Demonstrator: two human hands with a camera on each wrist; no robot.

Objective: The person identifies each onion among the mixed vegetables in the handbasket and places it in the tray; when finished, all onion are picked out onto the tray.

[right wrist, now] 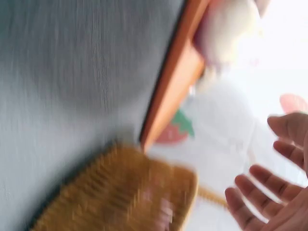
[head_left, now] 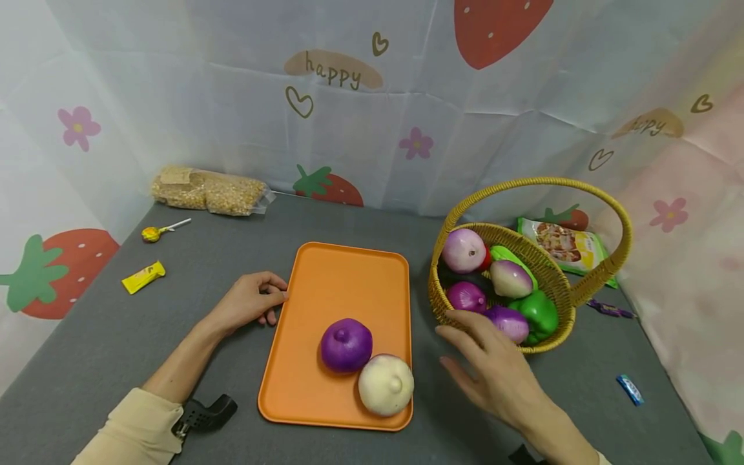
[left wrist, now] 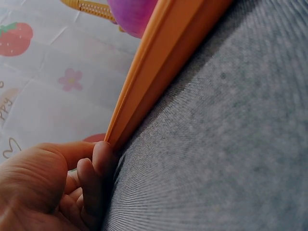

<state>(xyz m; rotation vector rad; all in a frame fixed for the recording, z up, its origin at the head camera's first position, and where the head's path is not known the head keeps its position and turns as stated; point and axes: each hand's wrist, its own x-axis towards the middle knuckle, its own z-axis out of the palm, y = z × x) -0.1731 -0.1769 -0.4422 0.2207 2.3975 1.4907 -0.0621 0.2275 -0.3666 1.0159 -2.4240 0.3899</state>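
An orange tray [head_left: 343, 284] lies on the table in the head view. My left hand [head_left: 256, 300] pinches its left rim between thumb and finger; the left wrist view shows the fingertips [left wrist: 102, 156] right at the edge. Toward the tray's near right lie a deep purple round vegetable [head_left: 346, 345] and a cream-coloured one [head_left: 386, 385], side by side. My right hand [head_left: 494, 368] hovers with spread fingers and nothing in it, between the tray and a yellow wicker basket [head_left: 560, 310]. Inside the basket are purple-and-white vegetables [head_left: 511, 279] and a green bell pepper [head_left: 537, 315].
The basket's tall handle [head_left: 537, 184] arches over it. Behind stands a snack bag [head_left: 564, 245]. A bag of yellow kernels [head_left: 212, 190], a lollipop [head_left: 152, 234] and a yellow wrapped sweet [head_left: 143, 278] lie at left; a small blue packet [head_left: 630, 390] is at right.
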